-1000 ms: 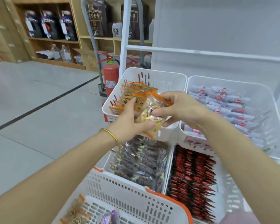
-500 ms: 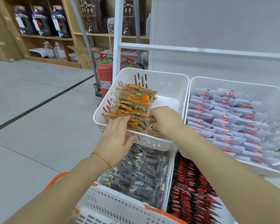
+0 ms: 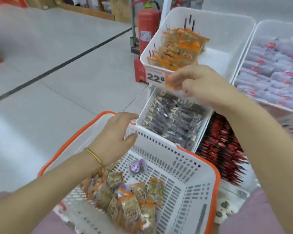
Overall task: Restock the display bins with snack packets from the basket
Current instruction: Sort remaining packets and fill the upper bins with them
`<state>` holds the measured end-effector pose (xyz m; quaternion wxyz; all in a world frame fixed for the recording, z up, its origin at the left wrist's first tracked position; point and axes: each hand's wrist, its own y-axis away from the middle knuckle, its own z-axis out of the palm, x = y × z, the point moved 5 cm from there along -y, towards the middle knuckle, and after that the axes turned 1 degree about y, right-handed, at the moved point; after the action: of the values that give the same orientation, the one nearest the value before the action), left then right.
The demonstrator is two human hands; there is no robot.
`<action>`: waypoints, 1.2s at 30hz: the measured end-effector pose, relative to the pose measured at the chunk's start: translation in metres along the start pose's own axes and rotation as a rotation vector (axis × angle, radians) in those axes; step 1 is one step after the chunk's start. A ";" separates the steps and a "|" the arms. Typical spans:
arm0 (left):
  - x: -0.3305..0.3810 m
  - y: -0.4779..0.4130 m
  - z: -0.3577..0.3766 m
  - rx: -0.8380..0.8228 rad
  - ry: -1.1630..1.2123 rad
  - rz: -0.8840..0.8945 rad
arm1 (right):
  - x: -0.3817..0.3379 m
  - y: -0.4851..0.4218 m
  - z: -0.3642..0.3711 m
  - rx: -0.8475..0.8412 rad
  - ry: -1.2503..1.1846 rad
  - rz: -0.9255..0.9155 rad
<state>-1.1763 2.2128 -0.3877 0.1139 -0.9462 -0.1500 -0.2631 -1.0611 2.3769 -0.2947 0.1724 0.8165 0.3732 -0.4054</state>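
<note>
White bins (image 3: 210, 16) — four — stand beside one orange-rimmed basket (image 3: 189, 186) of packets (image 3: 130, 210).

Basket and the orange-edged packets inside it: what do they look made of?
Basket: looks like moulded hard plastic, white and matte, with rows of slots through the walls and floor and a smooth orange rim. Packets: seem to be thin clear plastic film with printed orange edges. The brownish contents show through and the surface glints, though blur hides finer detail.

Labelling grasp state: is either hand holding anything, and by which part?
Nothing visibly held. Left hand is open at the basket's far rim; right hand, blurred, looks empty before the price tag.
</note>
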 end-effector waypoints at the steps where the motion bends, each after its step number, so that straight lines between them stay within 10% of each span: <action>1: -0.010 0.017 0.007 -0.051 -0.012 -0.050 | 0.005 0.013 0.030 -0.108 -0.129 0.037; 6: -0.041 0.071 0.032 -0.271 -0.110 -0.213 | 0.097 0.050 0.185 -0.545 -0.026 0.275; 11: -0.053 0.104 0.046 -0.355 -0.371 -0.045 | 0.238 0.086 0.262 -0.508 0.362 0.540; 17: -0.064 0.116 0.063 -0.532 -0.390 -0.067 | 0.313 0.132 0.314 -0.264 0.232 0.905; 22: -0.071 0.116 0.068 -0.578 -0.402 -0.094 | 0.313 0.135 0.309 0.100 -0.217 0.917; 25: -0.071 0.115 0.070 -0.600 -0.402 -0.105 | 0.291 0.124 0.310 -0.014 -0.548 0.883; 29: -0.067 0.110 0.072 -0.609 -0.396 -0.107 | 0.266 0.123 0.325 -0.371 -0.206 0.712; 36: -0.064 0.104 0.072 -0.629 -0.416 -0.124 | 0.270 0.126 0.340 -0.414 0.083 0.565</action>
<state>-1.1594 2.1235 -0.4966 -0.2311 -0.9572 -0.1389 -0.1049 -1.0425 2.2214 -0.7189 0.4243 0.8510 0.2136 -0.2238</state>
